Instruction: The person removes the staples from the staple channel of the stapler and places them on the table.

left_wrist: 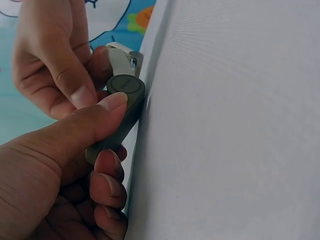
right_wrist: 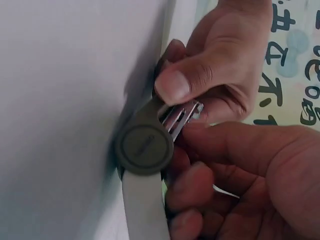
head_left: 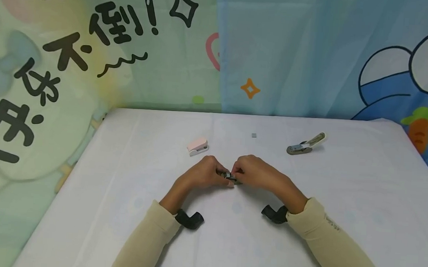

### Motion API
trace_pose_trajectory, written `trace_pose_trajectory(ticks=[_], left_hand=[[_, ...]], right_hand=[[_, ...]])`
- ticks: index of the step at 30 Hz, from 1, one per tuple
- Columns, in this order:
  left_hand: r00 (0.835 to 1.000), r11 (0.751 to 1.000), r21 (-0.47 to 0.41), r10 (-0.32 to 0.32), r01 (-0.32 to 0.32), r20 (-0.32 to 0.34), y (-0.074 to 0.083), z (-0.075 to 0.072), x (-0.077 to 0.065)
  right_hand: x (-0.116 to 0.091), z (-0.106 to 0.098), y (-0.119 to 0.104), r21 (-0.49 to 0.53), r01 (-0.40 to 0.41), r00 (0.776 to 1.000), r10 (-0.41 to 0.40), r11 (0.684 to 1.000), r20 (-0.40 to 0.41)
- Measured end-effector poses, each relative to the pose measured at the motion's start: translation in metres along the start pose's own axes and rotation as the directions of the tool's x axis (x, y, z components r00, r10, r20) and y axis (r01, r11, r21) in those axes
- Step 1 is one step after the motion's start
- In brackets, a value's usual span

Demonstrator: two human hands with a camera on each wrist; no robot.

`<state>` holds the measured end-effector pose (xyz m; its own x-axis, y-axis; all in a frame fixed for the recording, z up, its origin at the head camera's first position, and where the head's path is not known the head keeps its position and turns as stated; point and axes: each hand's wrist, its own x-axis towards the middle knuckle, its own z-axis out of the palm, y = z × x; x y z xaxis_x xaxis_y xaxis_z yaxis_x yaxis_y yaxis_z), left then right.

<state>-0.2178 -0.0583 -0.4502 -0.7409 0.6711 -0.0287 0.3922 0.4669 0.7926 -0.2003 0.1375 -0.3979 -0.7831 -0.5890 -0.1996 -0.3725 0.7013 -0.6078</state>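
Between the two hands, over the white tabletop point(head_left: 139, 145), I have a dark green stapler point(right_wrist: 144, 157) with a round hub point(left_wrist: 125, 85), swung open so its pale arm point(right_wrist: 144, 205) angles away from the body. From my seat, the left hand point(head_left: 207, 173) grasps the dark body, thumb laid beside the hub and fingers curled underneath. The right hand point(head_left: 257, 172) pinches at the metal channel point(right_wrist: 177, 121); whether its tips hold a staple strip, I can't tell. I judge this to be fine work on that channel, so I'd let the left hand do all the steadying, turn the channel to face the right fingertips, and press along its length, never sideways, lest something spring loose. Just beyond the left hand sits a pink-and-white mini stapler point(head_left: 197, 146). Ahead of the right hand lies a small grey block point(head_left: 254, 135), perhaps staples; farther out to its right rests another stapler point(head_left: 303, 147), opened.
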Motion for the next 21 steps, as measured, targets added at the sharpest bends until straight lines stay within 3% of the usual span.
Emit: trace_pose_trajectory(ticks=[5, 14, 21], left_hand=[[1.000, 1.000, 0.025, 0.011, -0.011, 0.005, 0.002, 0.000, 0.000], [1.000, 0.999, 0.046, 0.005, -0.006, 0.013, 0.005, -0.001, -0.001], [1.000, 1.000, 0.029, 0.004, -0.005, 0.010, 0.004, -0.002, -0.001]], right_hand=[[0.001, 0.006, -0.001, 0.030, -0.041, 0.999, 0.042, 0.999, -0.022], [0.003, 0.012, 0.000, 0.050, -0.041, 0.995, 0.045, 0.998, -0.088], [0.001, 0.013, 0.008, 0.075, 0.047, 0.984, -0.033, 0.996, -0.174]])
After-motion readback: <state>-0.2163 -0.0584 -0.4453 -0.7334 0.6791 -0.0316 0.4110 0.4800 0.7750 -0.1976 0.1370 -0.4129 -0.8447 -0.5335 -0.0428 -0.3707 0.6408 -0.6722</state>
